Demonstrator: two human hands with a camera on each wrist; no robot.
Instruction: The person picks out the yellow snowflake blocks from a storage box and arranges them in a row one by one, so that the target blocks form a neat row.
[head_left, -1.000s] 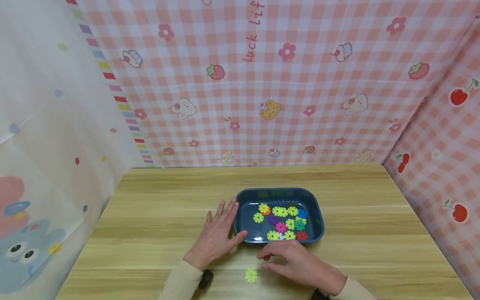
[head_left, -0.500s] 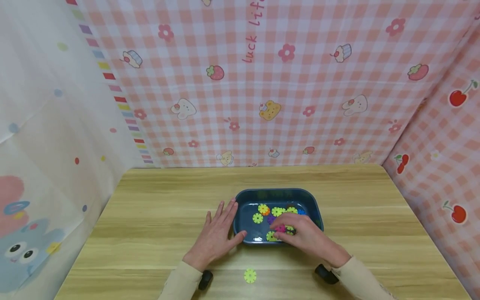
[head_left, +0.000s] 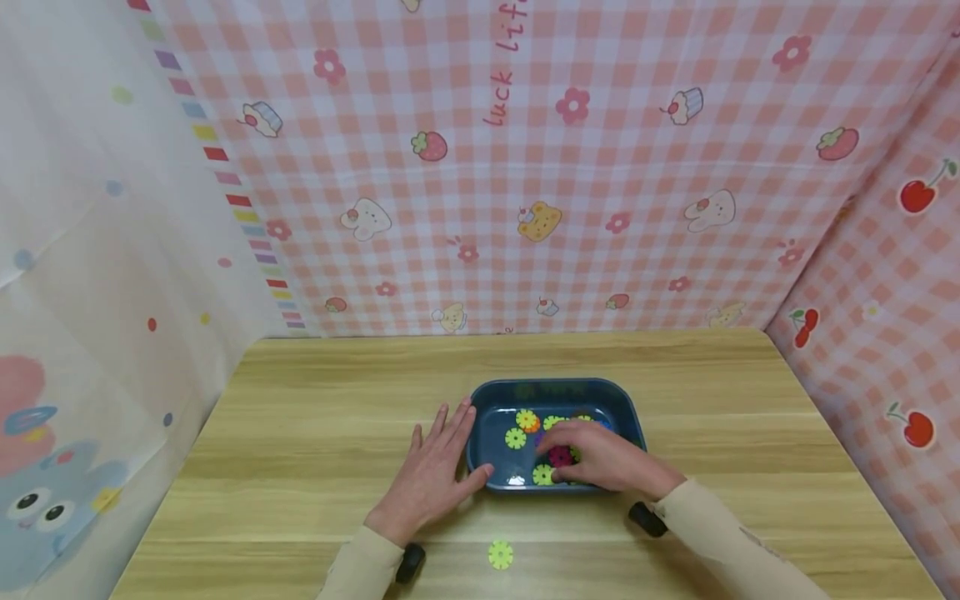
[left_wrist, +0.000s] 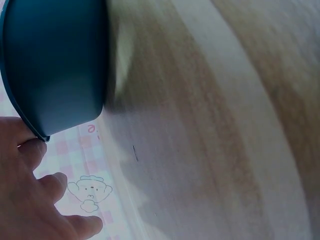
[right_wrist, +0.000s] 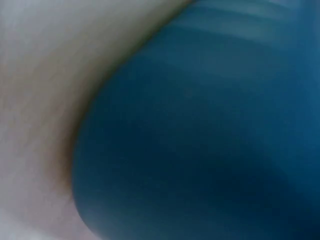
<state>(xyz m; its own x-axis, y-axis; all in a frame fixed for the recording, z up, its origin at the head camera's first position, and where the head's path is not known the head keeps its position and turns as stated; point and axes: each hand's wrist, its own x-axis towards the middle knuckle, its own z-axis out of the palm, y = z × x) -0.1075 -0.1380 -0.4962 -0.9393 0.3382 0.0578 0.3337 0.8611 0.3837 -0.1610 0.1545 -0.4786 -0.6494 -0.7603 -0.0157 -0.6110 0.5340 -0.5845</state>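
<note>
A dark blue tray (head_left: 491, 479) holds several small notched plastic discs in yellow, orange, purple and magenta. My left hand (head_left: 429, 482) lies flat along the tray's left side, fingers straight, fingertips and thumb touching its rim; the left wrist view also shows the fingers against the tray wall (left_wrist: 60, 65). Inside the tray, my right hand (head_left: 600, 457) reaches down among the discs with bent fingers. A gap shows between its thumb and forefinger, over a magenta disc (head_left: 559, 456); its other fingertips are hidden. One yellow disc (head_left: 500, 555) lies on the table in front of the tray.
The wooden table (head_left: 337, 383) has a checked cloth (head_left: 480, 167) hanging behind it. More printed cloth hangs at both sides. The tray's outer wall (right_wrist: 200, 125) fills most of the blurred right wrist view.
My right hand has gone from in front of the tray, near the loose yellow disc, up and into the tray over the discs. My left hand has stayed at the rim.
</note>
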